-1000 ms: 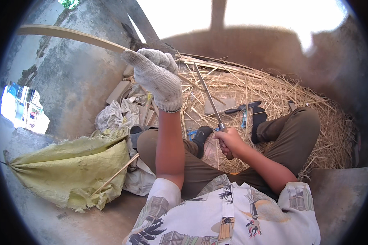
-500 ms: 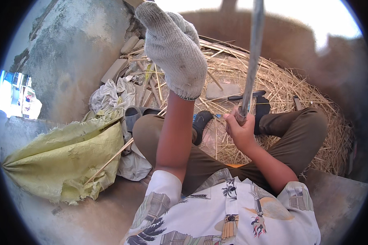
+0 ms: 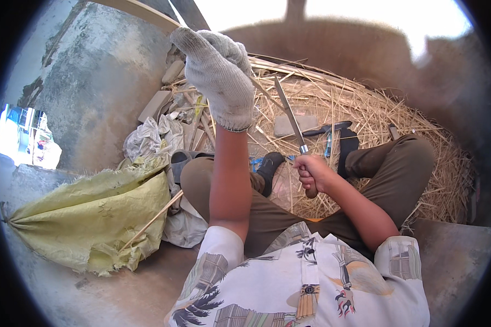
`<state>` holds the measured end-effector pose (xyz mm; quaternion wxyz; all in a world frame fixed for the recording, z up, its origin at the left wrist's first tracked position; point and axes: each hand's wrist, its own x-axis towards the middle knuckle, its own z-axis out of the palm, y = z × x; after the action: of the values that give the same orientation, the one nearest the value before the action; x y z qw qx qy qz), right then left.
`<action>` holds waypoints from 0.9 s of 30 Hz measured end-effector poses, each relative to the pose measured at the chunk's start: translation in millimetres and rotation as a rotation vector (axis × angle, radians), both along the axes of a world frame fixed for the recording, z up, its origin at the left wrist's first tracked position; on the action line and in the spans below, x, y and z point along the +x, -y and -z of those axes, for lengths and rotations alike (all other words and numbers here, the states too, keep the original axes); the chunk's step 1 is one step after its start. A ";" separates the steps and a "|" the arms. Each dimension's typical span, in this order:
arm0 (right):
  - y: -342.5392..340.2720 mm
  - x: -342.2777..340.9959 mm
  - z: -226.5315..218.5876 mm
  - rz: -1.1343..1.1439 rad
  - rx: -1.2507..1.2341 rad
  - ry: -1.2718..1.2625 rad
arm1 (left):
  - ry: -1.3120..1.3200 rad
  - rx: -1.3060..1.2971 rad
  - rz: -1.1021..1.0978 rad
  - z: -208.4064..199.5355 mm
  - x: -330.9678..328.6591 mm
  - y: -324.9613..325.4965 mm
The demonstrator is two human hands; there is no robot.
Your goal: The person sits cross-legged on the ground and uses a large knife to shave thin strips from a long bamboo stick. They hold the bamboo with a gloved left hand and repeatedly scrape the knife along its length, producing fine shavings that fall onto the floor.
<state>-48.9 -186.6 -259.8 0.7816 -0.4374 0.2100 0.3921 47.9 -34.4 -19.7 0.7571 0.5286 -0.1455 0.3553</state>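
Observation:
My left hand (image 3: 218, 79), in a grey-white knitted glove, is raised at upper centre. Its fingers are closed around a pale bamboo strip (image 3: 144, 13), which runs off to the upper left; a thin end shows below the glove on the right. Lower down, my bare right hand (image 3: 317, 173) grips the wooden handle of a long knife (image 3: 290, 113). The narrow blade points up and slightly left, apart from the strip. Beyond the knife lie a grey brick (image 3: 283, 127) and a black-handled tool (image 3: 327, 129), whose kind I cannot make out.
Bamboo shavings (image 3: 425, 169) cover the ground ahead and to the right. A yellow-green woven sack (image 3: 93, 220) lies at left with a thin stick (image 3: 153, 218) across it. Beside it are a whitish sack (image 3: 183, 226), dark sandals (image 3: 183, 161) and rubble. A concrete wall (image 3: 106, 65) stands behind.
The knife has swung down and away, its blade now tilted left with the whole length visible. My gloved left hand has shifted slightly left and down, showing more of the strip.

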 end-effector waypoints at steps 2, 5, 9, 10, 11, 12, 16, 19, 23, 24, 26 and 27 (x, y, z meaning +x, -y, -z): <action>6.3 0.9 -20.3 -0.023 0.132 -0.018 | 0.013 -0.022 0.159 -0.8 4.0 -10.8; 4.6 -4.9 -59.3 0.028 -0.050 0.265 | 0.025 -0.017 0.235 0.4 4.2 -14.2; -9.3 -4.2 -49.8 0.277 -0.451 0.909 | 0.029 -0.059 0.428 6.8 10.7 -20.9; -9.5 -4.8 -42.5 0.343 -0.514 1.068 | 0.026 -0.067 0.407 7.7 11.6 -18.8; -11.9 -8.1 -40.3 0.314 -0.504 1.031 | 0.019 -0.064 0.373 7.5 10.2 -20.0; -13.2 -11.3 -27.4 0.278 -0.516 0.979 | 0.016 -0.065 0.351 6.3 9.6 -17.8; -18.0 -9.0 3.6 0.070 -0.393 0.323 | 0.029 0.061 0.245 5.9 6.4 -15.0; -0.5 3.7 21.7 0.081 -0.197 -0.116 | 0.032 -0.111 0.494 7.6 14.3 -31.2; -3.3 -3.4 -5.6 0.074 -0.145 -0.005 | 0.039 -0.123 0.601 7.9 14.8 -27.8; -3.6 -3.3 -14.6 0.075 -0.120 0.072 | 0.048 -0.107 0.623 7.8 15.5 -29.9; -4.8 -3.0 -33.0 0.079 -0.067 0.225 | 0.053 -0.099 0.613 9.5 17.6 -32.6; -8.7 -5.9 -38.8 0.122 -0.132 0.338 | 0.050 -0.108 0.581 11.2 19.0 -33.0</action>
<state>-54.9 -177.9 -221.1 0.7976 -0.5338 0.1273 0.2504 66.9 -1.3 -30.9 0.8504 0.4147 -0.2902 0.1438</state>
